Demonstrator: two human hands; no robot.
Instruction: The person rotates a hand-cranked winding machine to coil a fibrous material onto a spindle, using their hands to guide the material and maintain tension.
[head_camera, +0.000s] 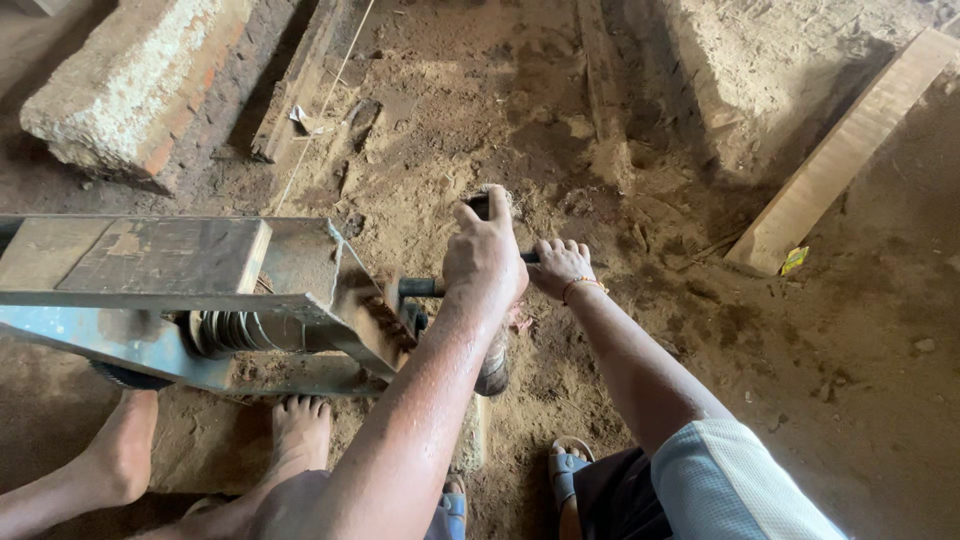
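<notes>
Crank handle, a dark metal bar (432, 288) projecting from the blue-grey steel machine frame (200, 300), was clenched by both hands: left hand (484, 255) over the upper grip, right hand (560, 266) on the bar's end beside it, presumably for shared leverage. Bare feet (298, 430) were planted just beside the frame.

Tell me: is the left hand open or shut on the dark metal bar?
Shut: the left hand curls its fingers over the dark metal bar, knuckles up.
</notes>
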